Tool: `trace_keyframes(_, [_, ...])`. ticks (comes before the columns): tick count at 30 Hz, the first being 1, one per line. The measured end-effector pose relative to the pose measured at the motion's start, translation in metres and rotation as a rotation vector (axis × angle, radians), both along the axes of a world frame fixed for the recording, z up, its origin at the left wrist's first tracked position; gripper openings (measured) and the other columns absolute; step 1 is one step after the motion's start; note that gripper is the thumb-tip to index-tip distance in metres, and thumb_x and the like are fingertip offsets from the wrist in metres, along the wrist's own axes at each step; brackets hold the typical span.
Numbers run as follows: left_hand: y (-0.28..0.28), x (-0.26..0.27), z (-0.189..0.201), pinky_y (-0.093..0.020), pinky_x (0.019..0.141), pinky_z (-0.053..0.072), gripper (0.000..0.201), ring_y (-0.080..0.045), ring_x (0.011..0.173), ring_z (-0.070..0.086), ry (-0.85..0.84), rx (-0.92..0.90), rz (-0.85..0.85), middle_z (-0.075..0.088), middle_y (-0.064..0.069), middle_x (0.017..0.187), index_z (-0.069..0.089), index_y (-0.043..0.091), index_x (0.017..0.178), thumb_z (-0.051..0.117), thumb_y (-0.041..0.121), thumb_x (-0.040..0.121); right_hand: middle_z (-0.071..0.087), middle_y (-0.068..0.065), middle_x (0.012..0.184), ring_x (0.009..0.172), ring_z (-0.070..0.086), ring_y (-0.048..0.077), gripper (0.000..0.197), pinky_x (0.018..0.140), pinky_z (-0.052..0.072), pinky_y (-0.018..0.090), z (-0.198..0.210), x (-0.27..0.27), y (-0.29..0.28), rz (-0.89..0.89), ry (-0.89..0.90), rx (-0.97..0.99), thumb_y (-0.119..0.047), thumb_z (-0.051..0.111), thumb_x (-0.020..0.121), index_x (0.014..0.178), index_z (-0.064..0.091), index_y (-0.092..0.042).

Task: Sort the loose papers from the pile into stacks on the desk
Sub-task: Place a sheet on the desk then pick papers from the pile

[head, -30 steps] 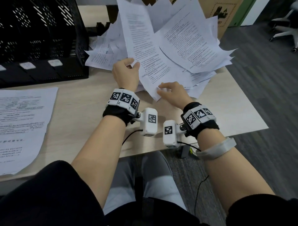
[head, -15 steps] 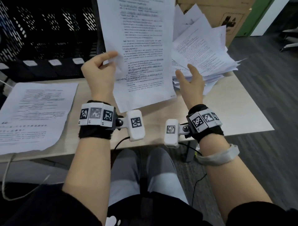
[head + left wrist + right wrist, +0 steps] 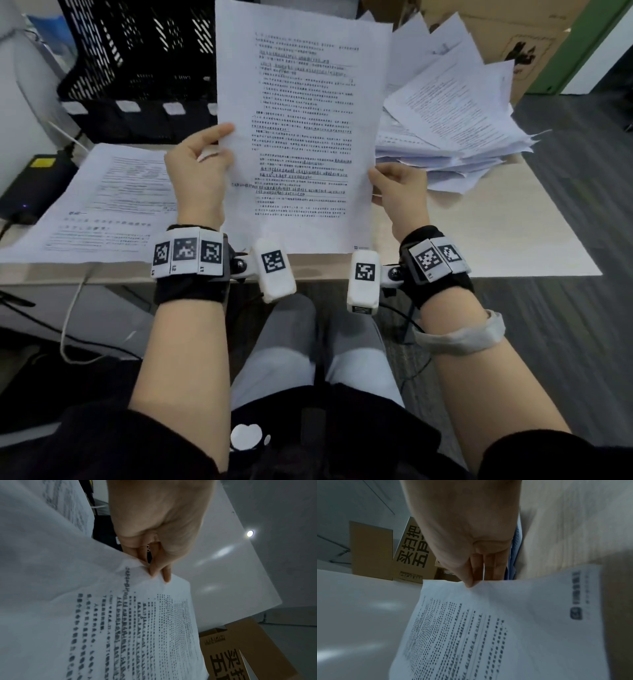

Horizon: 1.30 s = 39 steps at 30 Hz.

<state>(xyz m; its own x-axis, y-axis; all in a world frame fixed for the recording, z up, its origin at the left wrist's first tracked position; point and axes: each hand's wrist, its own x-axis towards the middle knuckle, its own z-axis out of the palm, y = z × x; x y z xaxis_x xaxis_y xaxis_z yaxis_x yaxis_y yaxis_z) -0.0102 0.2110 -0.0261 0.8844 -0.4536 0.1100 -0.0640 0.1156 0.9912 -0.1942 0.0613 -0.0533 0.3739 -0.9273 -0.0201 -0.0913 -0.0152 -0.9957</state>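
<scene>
desk | left hand pinches sheet left edge | right hand fingers pinch right edge

Bare desk lies open at right front, below the loose pile. Left front is covered by 1 flat stack. Black tray rack walls the back left. Cardboard box apparently blocks behind the pile.
</scene>
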Motion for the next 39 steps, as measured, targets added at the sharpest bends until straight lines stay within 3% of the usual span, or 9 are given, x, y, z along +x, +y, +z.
trace_keyframes(5, [0.021, 0.014, -0.004, -0.028, 0.092, 0.054, 0.036, -0.013, 0.097, 0.064, 0.003, 0.026, 0.020, 0.065, -0.004, 0.119, 0.066, 0.009, 0.112, 0.053, -0.010, 0.084, 0.062, 0.004, 0.069, 0.061, 0.057, 0.013, 0.011, 0.051, 0.048, 0.016, -0.006, 0.012, 0.015, 0.009, 0.014, 0.000, -0.004, 0.061, 0.088, 0.078, 0.065, -0.008])
trace_keyframes(10, [0.032, 0.014, -0.006, -0.022, 0.107, 0.040, 0.035, -0.005, 0.128, 0.044, 0.005, 0.184, -0.058, 0.044, 0.003, 0.144, 0.059, 0.005, 0.124, 0.054, -0.002, 0.090, 0.063, 0.004, 0.069, 0.062, 0.057, 0.017, 0.016, 0.062, 0.053, 0.031, -0.019, 0.027, 0.025, -0.011, 0.082, 0.011, 0.000, 0.062, 0.085, 0.072, 0.066, -0.010])
trace_keyframes(13, [0.033, 0.009, -0.012, -0.011, 0.104, 0.031, 0.033, -0.002, 0.126, 0.038, -0.061, 0.347, -0.155, 0.042, 0.005, 0.142, 0.057, 0.004, 0.125, 0.056, 0.007, 0.092, 0.063, 0.001, 0.067, 0.068, 0.059, 0.022, 0.028, 0.074, 0.055, 0.041, -0.031, 0.033, 0.026, -0.047, 0.134, 0.010, -0.001, 0.063, 0.081, 0.061, 0.063, -0.020])
trace_keyframes(16, [0.032, 0.005, -0.025, -0.027, 0.112, 0.027, 0.035, -0.012, 0.134, 0.039, -0.089, 0.517, -0.297, 0.040, 0.002, 0.147, 0.059, 0.011, 0.124, 0.062, 0.020, 0.090, 0.062, 0.000, 0.066, 0.071, 0.060, 0.022, 0.028, 0.075, 0.054, 0.040, -0.043, 0.037, 0.028, -0.063, 0.213, 0.008, -0.003, 0.063, 0.080, 0.059, 0.062, -0.022])
trace_keyframes(19, [0.030, 0.000, -0.034, -0.022, 0.104, 0.025, 0.044, -0.013, 0.135, 0.038, -0.080, 0.639, -0.409, 0.043, 0.002, 0.146, 0.054, 0.012, 0.131, 0.061, 0.028, 0.090, 0.062, 0.004, 0.067, 0.065, 0.056, 0.020, 0.020, 0.065, 0.049, 0.034, -0.053, 0.040, 0.030, -0.062, 0.262, 0.020, -0.004, 0.063, 0.079, 0.064, 0.065, -0.017])
trace_keyframes(23, [0.028, -0.005, -0.043, -0.022, 0.106, 0.025, 0.054, -0.017, 0.138, 0.035, -0.095, 0.774, -0.522, 0.037, -0.004, 0.149, 0.044, 0.009, 0.139, 0.058, 0.030, 0.092, 0.066, 0.004, 0.074, 0.071, 0.060, 0.021, 0.009, 0.077, 0.054, 0.040, -0.061, 0.042, 0.026, -0.023, 0.321, 0.002, -0.010, 0.065, 0.078, 0.078, 0.073, -0.011])
trace_keyframes(27, [0.030, -0.003, -0.047, -0.035, 0.117, 0.020, 0.060, -0.021, 0.140, 0.029, -0.137, 0.851, -0.541, 0.040, -0.004, 0.146, 0.048, 0.012, 0.134, 0.066, 0.040, 0.084, 0.071, 0.008, 0.081, 0.074, 0.066, 0.025, 0.008, 0.080, 0.057, 0.047, -0.065, 0.044, 0.023, 0.023, 0.330, 0.012, -0.013, 0.067, 0.077, 0.080, 0.074, -0.011])
trace_keyframes(33, [0.033, -0.001, -0.045, -0.043, 0.118, 0.020, 0.059, -0.023, 0.144, 0.021, -0.166, 0.939, -0.534, 0.033, -0.005, 0.151, 0.045, 0.010, 0.136, 0.064, 0.037, 0.086, 0.063, 0.002, 0.069, 0.044, 0.057, 0.002, 0.008, 0.053, 0.052, 0.017, -0.057, 0.039, 0.025, 0.034, 0.292, 0.068, -0.008, 0.067, 0.083, 0.091, 0.069, -0.005])
trace_keyframes(39, [0.033, -0.012, -0.031, -0.034, 0.115, 0.024, 0.059, -0.020, 0.140, 0.031, -0.162, 0.821, -0.473, 0.034, -0.003, 0.151, 0.042, 0.014, 0.140, 0.062, 0.034, 0.089, 0.061, 0.004, 0.066, 0.045, 0.055, 0.009, 0.003, 0.047, 0.048, 0.017, -0.047, 0.026, 0.029, 0.021, 0.259, 0.108, -0.004, 0.063, 0.084, 0.085, 0.064, -0.007])
